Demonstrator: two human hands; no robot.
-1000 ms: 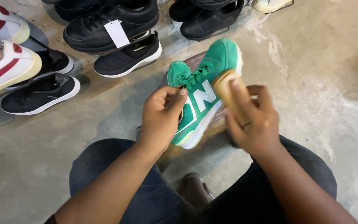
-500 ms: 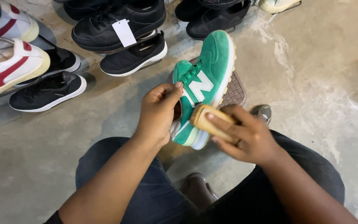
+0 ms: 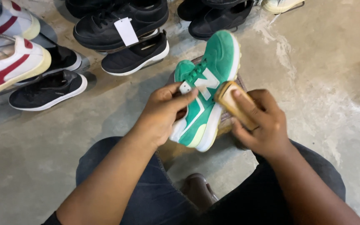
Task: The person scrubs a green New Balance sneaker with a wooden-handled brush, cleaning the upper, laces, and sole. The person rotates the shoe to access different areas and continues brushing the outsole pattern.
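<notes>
Head view: left hand [image 3: 161, 116] grips green sneaker [image 3: 207, 89] at collar, held over lap above concrete floor [image 3: 326, 83]. Right hand [image 3: 259, 125] closed around tan brush [image 3: 232, 102], pressed against sneaker's side. Black shoes [image 3: 121, 25] rowed beyond.

The green sneaker [image 3: 207, 91] has a matt, napped suede-like upper with a smooth white rubbery sole, and the brush [image 3: 234, 104] against it has a pale, smooth wooden back. The floor [image 3: 321, 83] is rough, stained concrete. The black shoes [image 3: 121, 21] nearby look matt, one with a white paper tag [image 3: 126, 31].
</notes>
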